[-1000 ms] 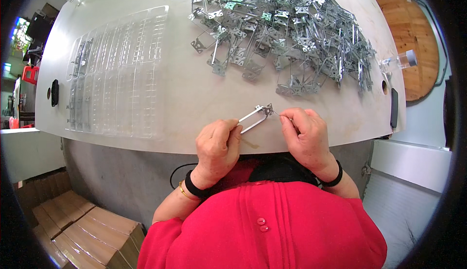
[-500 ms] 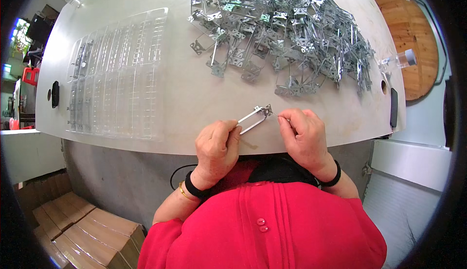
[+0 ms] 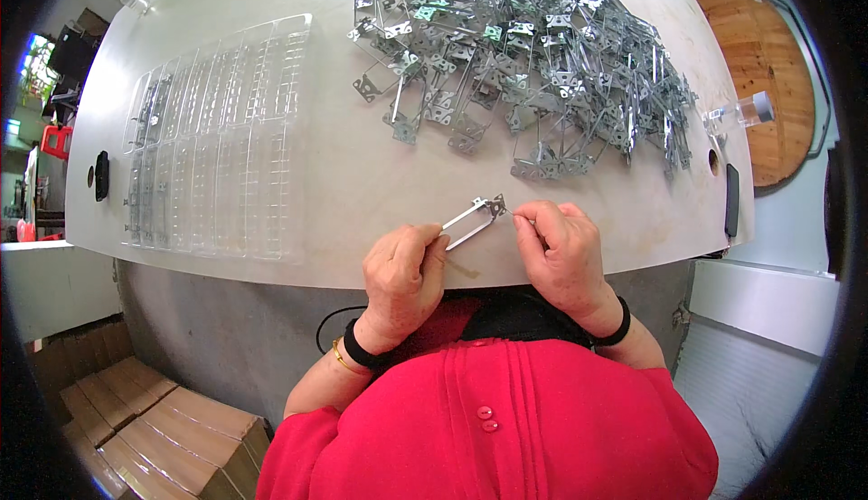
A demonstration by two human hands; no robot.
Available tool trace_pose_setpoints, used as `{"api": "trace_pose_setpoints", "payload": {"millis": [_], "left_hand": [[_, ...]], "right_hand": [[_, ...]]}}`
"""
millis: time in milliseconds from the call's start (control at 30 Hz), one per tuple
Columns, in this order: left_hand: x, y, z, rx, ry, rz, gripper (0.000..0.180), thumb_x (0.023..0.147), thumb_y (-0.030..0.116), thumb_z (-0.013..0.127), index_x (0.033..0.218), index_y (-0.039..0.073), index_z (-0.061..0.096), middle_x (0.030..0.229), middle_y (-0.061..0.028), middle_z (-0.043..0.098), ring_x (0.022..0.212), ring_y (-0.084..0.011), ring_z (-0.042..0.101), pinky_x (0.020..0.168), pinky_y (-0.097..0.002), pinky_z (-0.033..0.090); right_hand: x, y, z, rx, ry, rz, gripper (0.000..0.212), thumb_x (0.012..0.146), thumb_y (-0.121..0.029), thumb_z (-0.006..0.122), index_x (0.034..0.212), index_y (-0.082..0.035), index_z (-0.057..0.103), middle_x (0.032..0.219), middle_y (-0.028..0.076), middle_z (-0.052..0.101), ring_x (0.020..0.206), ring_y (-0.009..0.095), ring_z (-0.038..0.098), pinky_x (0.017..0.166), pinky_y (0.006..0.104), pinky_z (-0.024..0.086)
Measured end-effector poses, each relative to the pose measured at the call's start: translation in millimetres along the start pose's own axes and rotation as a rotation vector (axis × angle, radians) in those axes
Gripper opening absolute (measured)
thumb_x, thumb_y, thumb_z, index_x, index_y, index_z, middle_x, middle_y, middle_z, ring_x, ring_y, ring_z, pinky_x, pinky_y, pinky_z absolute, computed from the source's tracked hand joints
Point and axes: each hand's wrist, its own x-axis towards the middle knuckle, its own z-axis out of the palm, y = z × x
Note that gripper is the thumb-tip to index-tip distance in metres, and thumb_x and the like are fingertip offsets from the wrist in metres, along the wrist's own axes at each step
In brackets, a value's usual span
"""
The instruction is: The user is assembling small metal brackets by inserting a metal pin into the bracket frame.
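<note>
Near the table's front edge my left hand [image 3: 404, 274] is closed on a metal bracket [image 3: 463, 232], its fingers pinching the near end. Two long pale arms run from my fingertips to a darker plate with holes at the far right end. My right hand [image 3: 562, 251] is closed in a pinch just right of that plate. A thin, wire-like piece [image 3: 510, 212] sticks out from its fingertips toward the plate; its exact kind is too small to make out. Beyond my hands lies a large heap of similar metal brackets [image 3: 542, 66].
At the left on the pale table [image 3: 362, 170] lies a clear plastic tray [image 3: 231, 143] with narrow slots, its left slots holding metal pieces. A clear tube with a grey cap [image 3: 753, 109] lies at the right edge. Taped cartons [image 3: 167, 437] stand below left.
My right hand has shifted very slightly left, toward the bracket's plate. My left hand and the bracket stay where they were.
</note>
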Motion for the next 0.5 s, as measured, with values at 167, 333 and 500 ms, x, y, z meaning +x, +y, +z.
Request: {"api": "trace_pose_setpoints", "payload": {"millis": [167, 333, 500], "left_hand": [[0.2, -0.1, -0.1, -0.007, 0.003, 0.003, 0.016, 0.087, -0.003, 0.079, 0.098, 0.001, 0.068, 0.078, -0.0117, 0.067, 0.062, -0.0256, 0.062, 0.058, -0.036, 0.048], [-0.7, -0.3, -0.2, -0.002, -0.004, -0.001, 0.016, 0.088, -0.003, 0.079, 0.099, 0.001, 0.068, 0.079, -0.0122, 0.068, 0.063, -0.0261, 0.063, 0.059, -0.0359, 0.049], [-1.0, -1.3, 0.1, 0.003, -0.002, 0.006, 0.017, 0.088, -0.003, 0.079, 0.1, 0.001, 0.068, 0.08, -0.0123, 0.069, 0.065, -0.0266, 0.065, 0.06, -0.0356, 0.05]], "right_hand": [[1.9, -0.7, -0.8, 0.025, -0.006, 0.018, 0.007, 0.094, -0.004, 0.07, 0.096, -0.007, 0.065, 0.064, 0.009, 0.062, 0.058, 0.032, 0.062, 0.068, 0.0416, 0.05], [0.5, -0.8, 0.3, 0.033, -0.009, 0.031, 0.006, 0.094, -0.004, 0.07, 0.096, -0.007, 0.065, 0.065, 0.01, 0.063, 0.059, 0.033, 0.062, 0.068, 0.0423, 0.05], [1.5, -0.2, -0.1, 0.05, 0.006, 0.036, 0.006, 0.094, -0.004, 0.07, 0.096, -0.007, 0.066, 0.069, 0.011, 0.065, 0.061, 0.034, 0.063, 0.069, 0.0429, 0.051]]}}
